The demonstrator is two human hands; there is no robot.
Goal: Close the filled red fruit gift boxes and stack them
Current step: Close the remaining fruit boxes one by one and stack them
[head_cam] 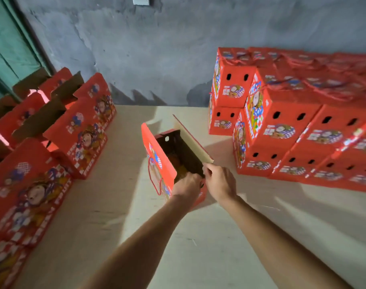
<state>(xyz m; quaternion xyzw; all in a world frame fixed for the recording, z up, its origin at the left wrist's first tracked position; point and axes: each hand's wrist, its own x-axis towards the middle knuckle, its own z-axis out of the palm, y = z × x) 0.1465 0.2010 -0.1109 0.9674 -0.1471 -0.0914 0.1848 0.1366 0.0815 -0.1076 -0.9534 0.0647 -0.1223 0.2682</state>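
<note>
- Both forearms reached forward from the bottom of the view, and the two hands met at the near end of the open box [177, 159], which stood on the pale floor [115, 226] directly ahead of them
- Left hand [187, 185] had its fingers curled over the near edge of the box and dipping inside, gripping what looked like the near end flap; the flap itself was hidden under the fingers
- Right hand [220, 182] sat just beside the left, touching it or nearly so, and pinched the near corner of the right side flap [191, 140], which stood up with its plain cardboard face turned inward
- Long axis of the box ran away from the hands and slightly to the left, so both hands worked its near short end and the far end lay beyond easy reach
- Left side flap [157, 155], the printed one with the red cord handle [155, 180], stood upright beyond the left hand; orange fruit [179, 163] showed dimly inside
- Neither hand was clearly nearer; the right one looked best placed to fold its flap leftward over the opening
- Stack of closed boxes [292, 126] stood off to the right of the right hand, well apart, against the grey wall [157, 49]
- Rows of open boxes [52, 142] waited to the left of the left arm
</note>
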